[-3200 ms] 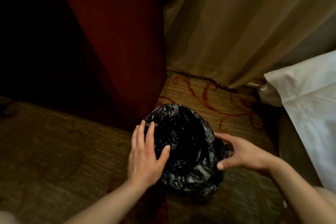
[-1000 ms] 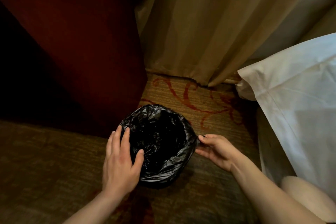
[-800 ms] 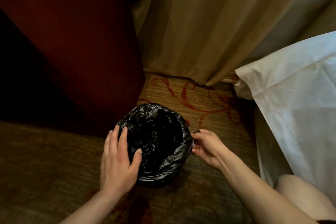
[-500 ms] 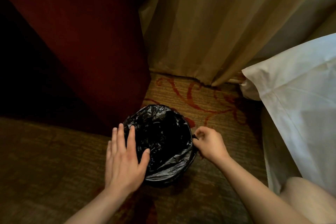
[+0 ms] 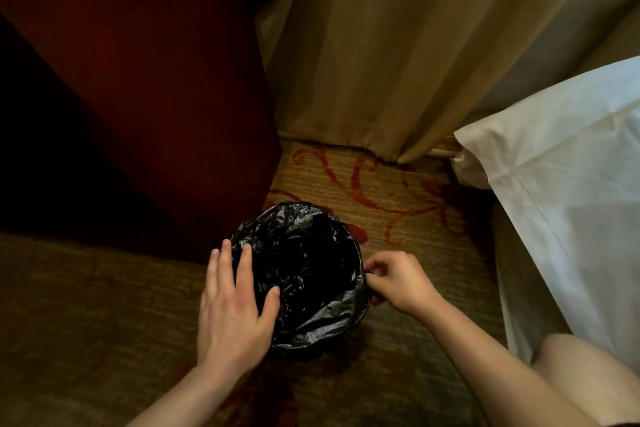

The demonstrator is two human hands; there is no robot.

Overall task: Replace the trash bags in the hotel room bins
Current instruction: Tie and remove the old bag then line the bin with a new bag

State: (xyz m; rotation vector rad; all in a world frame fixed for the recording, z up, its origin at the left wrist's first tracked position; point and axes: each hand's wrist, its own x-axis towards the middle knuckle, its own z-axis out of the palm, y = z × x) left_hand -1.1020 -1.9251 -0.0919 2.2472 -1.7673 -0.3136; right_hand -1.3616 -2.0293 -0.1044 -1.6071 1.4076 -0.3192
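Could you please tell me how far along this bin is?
A black bag already lines the bin, folded over its rim. The left hand rests on it while the right hand pinches the bag's edge at the side. Left: tidying that edge; other bins are out of view.

The crinkled plastic trash bag (image 5: pixel 318 322) is glossy black. The carpet (image 5: pixel 398 194) is tan with red swirls. The tall furniture panel (image 5: pixel 156 80) is deep red, the curtain (image 5: pixel 398 45) plain beige, the pillowcase (image 5: pixel 571 166) white.

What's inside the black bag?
Only crinkled black plastic shows inside the bag; its bottom is too dark to see. The left hand covers part of the rim.
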